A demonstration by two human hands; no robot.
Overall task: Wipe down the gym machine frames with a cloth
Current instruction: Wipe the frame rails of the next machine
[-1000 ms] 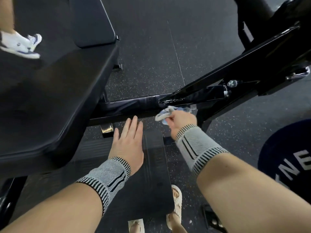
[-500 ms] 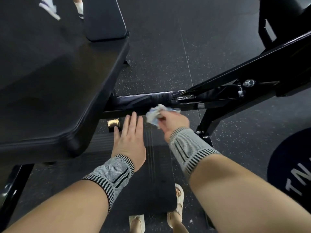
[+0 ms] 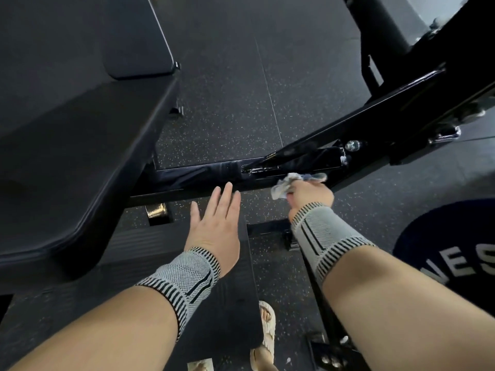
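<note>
While my right hand (image 3: 312, 192) grips the one crumpled cloth (image 3: 288, 183) against the black horizontal frame bar (image 3: 192, 176), my left hand (image 3: 217, 223) hovers flat, fingers straight, holding nothing; two wrist supports visible.

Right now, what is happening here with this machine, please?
A person is wiping a black gym machine. The right hand grips a crumpled cloth against the low frame bar, near its joint with the slanted beam. The left hand is open with fingers straight, beside the padded seat.

black frame (image 3: 192, 178), white-blue cloth (image 3: 284, 184)
</note>
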